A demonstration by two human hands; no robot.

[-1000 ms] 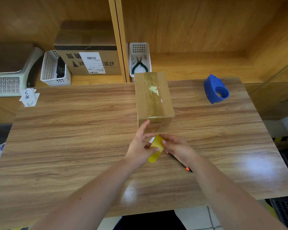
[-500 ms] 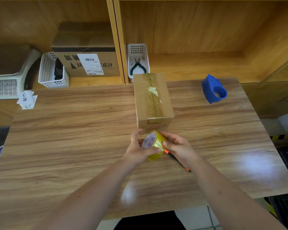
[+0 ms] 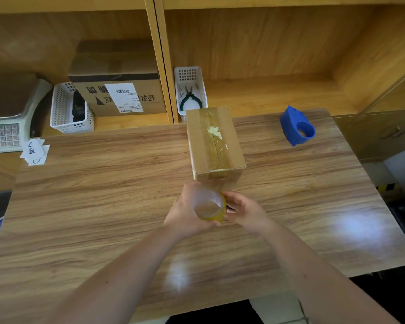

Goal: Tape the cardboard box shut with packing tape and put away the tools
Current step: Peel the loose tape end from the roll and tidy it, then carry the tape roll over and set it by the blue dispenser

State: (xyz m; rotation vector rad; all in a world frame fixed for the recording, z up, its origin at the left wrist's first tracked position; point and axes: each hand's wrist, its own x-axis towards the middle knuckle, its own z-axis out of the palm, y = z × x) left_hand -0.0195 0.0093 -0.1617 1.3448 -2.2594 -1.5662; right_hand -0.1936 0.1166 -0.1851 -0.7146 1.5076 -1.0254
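Note:
A narrow cardboard box (image 3: 214, 141) stands on the wooden table (image 3: 103, 195), with tape along its top seam. Just in front of its near end I hold a yellowish roll of packing tape (image 3: 211, 208), its open core turned toward me. My left hand (image 3: 186, 211) wraps the roll's left side. My right hand (image 3: 246, 209) grips the right side. A strip of tape seems to run from the roll up to the box's near face. A blue tape dispenser (image 3: 297, 127) lies at the table's far right.
On the shelf behind the table are a white basket with green-handled pliers (image 3: 190, 99), another white basket (image 3: 68, 111), a labelled carton (image 3: 119, 90) and a scale (image 3: 5, 127). Paper slips (image 3: 34, 152) lie at the table's far left corner.
The roll has turned in my hands: it showed its yellow edge, then its printed side, and now its open core. Both hands have shifted a little toward the box.

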